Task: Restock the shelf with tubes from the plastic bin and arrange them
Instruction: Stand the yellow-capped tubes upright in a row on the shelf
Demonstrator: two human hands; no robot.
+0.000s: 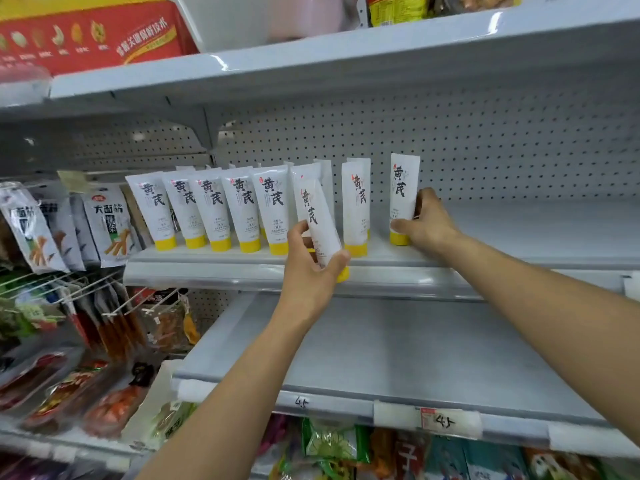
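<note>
1. While the left hand holds a tilted tube at mid-frame, cap down at the shelf edge, its fingers curl round the lower body, likely to slot it into the gap in the row of tubes.
2. Right of centre, the right hand clasps the end tube, which stands upright on the shelf, apparently steadying it.
3. No plastic bin is in view, and the back-row tubes are mostly hidden.

I faced grey metal shelving backed by a perforated panel. A red box sat upper left, and snack packets hung to my left.
</note>
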